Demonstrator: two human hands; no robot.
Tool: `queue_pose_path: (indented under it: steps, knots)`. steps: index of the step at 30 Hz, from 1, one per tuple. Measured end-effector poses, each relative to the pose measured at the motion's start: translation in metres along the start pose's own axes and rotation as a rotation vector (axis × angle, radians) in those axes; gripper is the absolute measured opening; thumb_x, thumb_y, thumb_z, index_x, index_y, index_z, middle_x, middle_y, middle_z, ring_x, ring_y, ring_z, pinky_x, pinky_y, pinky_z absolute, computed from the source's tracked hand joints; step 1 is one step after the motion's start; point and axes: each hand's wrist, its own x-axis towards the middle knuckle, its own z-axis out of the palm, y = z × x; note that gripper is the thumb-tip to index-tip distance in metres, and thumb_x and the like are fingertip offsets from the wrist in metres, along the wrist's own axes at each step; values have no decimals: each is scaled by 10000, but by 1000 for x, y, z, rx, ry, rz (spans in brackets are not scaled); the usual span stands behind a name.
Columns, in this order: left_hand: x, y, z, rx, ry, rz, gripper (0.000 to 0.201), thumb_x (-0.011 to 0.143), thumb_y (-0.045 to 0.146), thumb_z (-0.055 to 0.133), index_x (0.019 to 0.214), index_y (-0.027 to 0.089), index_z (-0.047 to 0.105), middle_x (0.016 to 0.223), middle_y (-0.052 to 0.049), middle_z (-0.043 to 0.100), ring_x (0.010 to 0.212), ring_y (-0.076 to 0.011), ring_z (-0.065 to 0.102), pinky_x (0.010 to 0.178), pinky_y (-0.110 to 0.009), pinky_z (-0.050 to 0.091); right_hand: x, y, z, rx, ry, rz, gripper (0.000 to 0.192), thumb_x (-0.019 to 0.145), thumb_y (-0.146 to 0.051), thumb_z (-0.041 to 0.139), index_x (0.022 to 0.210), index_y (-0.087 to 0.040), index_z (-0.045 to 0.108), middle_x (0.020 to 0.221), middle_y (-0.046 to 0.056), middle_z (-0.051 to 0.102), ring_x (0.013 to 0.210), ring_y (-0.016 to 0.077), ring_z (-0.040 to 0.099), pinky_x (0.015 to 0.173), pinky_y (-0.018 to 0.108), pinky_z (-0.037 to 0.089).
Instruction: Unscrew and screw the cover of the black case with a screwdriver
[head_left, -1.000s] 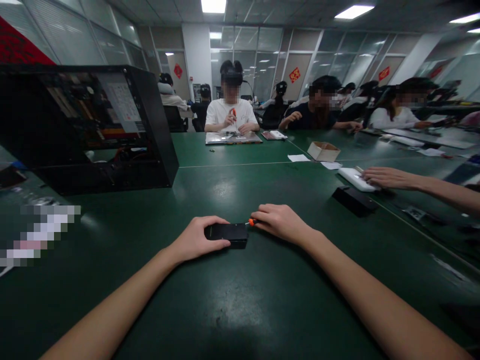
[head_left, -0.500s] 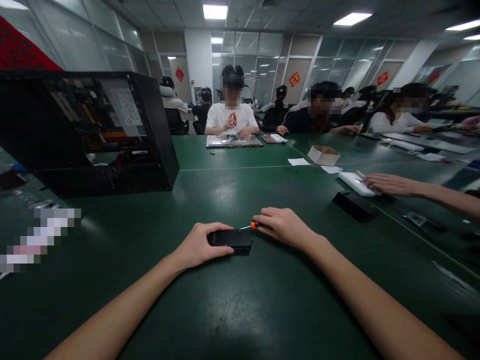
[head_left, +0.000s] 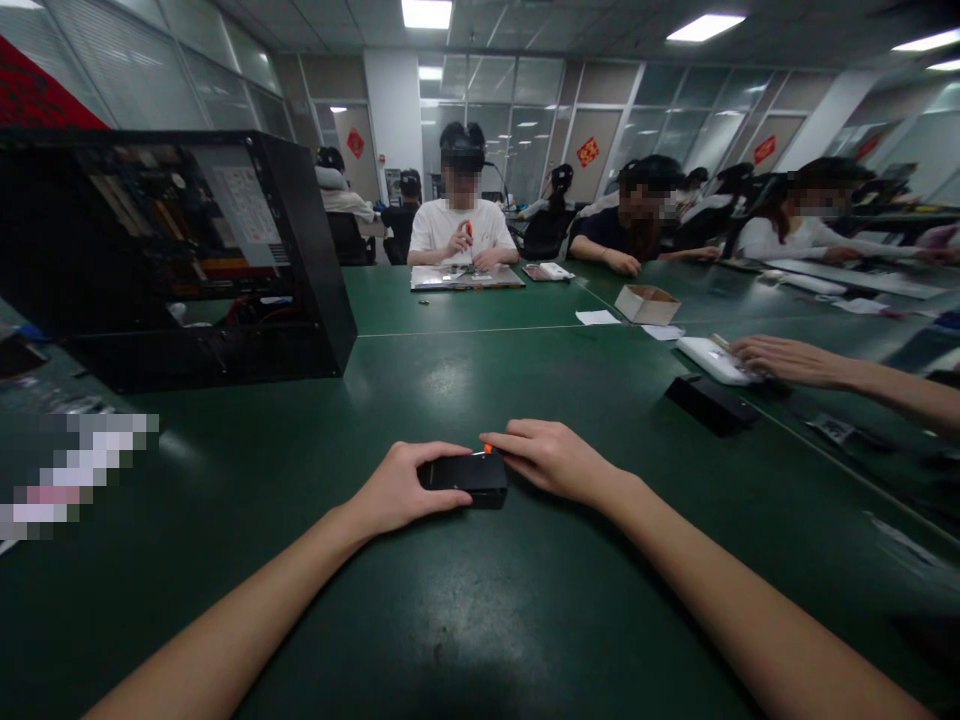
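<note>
Dim room, ceiling lights (head_left: pixel 426 12), edges warped

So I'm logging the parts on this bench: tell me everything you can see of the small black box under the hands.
The small black box is a flat, dark rectangular case with a matte look, lying flat on the green table. The left hand grips its left end. The right hand brings an orange-tipped tool to its top right edge. Finer details are too dark to tell.

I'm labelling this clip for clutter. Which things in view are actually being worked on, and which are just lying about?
In use:
- small black box, held flat by the left hand
- orange-handled screwdriver, in the right hand, tip at the box

Lying about:
- open computer case
- black block
- cardboard box
- paper slip
</note>
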Motion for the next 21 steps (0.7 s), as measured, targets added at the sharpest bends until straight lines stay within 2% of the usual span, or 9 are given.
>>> queue_pose_path:
  steps: [5,13,18,21]
  knots:
    - [-1,0,1,-5,-12,6,523,743,372,846,1222,204,725,1129,-75,772,976,-268,712,883,-354,512,4,-2,-5,291,-57,85,344,1028,-253,454,1309,-180,639,948,72,667,831,156,616,762,270,468]
    - [-2,5,2,-14,-22,32,504,747,374,846,1213,220,733,1128,-63,774,970,-260,714,901,-349,517,4,-2,-19,508,-154,150,368,985,-241,516,1325,-202,650,1013,76,711,886,173,647,810,298,486]
    - [-4,5,2,3,-33,50,502,752,385,838,1220,237,733,1102,-55,779,933,-255,719,857,-337,520,3,4,-10,847,-237,311,382,938,-315,583,1292,-214,685,1261,66,706,1105,224,659,1000,386,490]
    - [-5,7,2,7,-34,51,486,750,375,839,1207,239,739,1108,-52,777,955,-259,715,873,-338,509,3,8,-4,941,-276,369,408,916,-345,613,1294,-211,686,1261,51,709,1115,228,662,1012,384,490]
